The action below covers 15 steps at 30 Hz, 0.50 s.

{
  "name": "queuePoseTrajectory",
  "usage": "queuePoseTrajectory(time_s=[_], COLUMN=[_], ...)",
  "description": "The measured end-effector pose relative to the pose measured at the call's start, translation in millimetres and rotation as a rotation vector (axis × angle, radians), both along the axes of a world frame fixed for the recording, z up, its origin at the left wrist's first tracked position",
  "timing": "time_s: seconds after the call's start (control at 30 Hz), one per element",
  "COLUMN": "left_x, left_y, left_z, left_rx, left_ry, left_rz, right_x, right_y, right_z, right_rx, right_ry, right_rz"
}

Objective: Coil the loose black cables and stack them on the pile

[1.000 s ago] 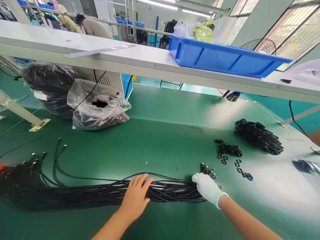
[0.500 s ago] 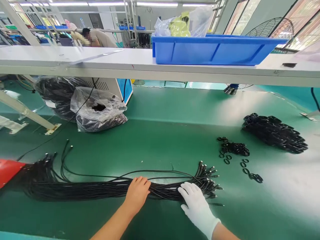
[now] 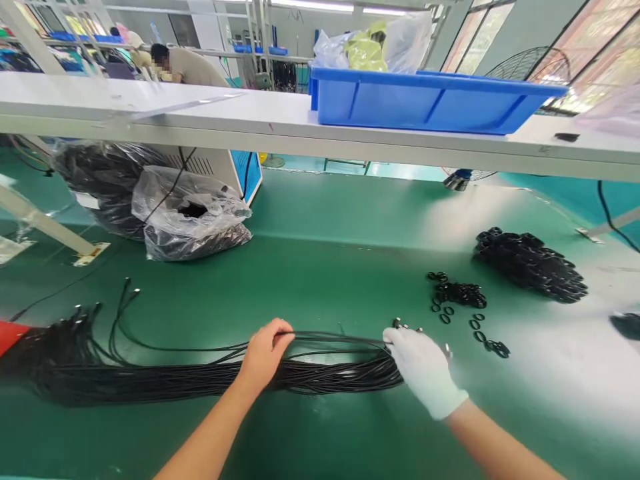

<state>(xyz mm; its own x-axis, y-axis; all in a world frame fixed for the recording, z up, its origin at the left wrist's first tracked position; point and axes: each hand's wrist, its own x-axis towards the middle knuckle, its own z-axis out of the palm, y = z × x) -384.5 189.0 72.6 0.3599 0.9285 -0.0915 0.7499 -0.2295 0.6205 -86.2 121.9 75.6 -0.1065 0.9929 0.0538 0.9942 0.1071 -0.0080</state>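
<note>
A long bundle of thin black cables lies across the green table, with metal-tipped plugs at both ends. My bare left hand pinches a few of the cables between thumb and fingers, slightly above the middle of the bundle. In a white glove, my right hand is closed round the same strands near their right ends. It covers most of the plugs there; only a few tips show past the fingers. Between my hands the held strands run nearly straight, along the back of the bundle.
Small black rings and a larger pile of black rings lie at the right. Clear plastic bags of dark parts stand back left. A white shelf crosses above, bearing a blue bin. A person bends over beyond it.
My left hand has risen from lying on the bundle to pinching a few cables. My gloved right hand has moved right and slightly up, onto the plug ends. The view has shifted slightly.
</note>
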Motion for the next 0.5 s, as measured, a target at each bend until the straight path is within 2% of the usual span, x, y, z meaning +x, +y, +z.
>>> queuePoseTrajectory(time_s=[0.1,0.17,0.33,0.4,0.5], left_x=[11.7,11.5,-3.0,-0.3,10.2], left_y=[18.9,15.7,-28.7,-44.8,-57.0], left_z=[-5.4,-5.8,-7.4,-14.3,-29.2], left_rx=[0.003,0.012,-0.063,-0.083,-0.103], left_ry=[0.051,0.105,0.197,0.2,0.193], left_rz=[0.008,0.014,-0.078,-0.13,-0.158], right_x=[18.5,17.9,-13.1,-23.8,-30.4], right_y=[25.7,22.1,-20.5,-23.2,-11.3], right_z=[8.2,3.7,-21.6,-30.3,-36.5], right_rx=[-0.068,-0.107,-0.264,-0.297,-0.338], right_ry=[-0.04,-0.031,0.049,0.065,0.052], right_rz=[0.03,0.052,0.2,0.222,0.225])
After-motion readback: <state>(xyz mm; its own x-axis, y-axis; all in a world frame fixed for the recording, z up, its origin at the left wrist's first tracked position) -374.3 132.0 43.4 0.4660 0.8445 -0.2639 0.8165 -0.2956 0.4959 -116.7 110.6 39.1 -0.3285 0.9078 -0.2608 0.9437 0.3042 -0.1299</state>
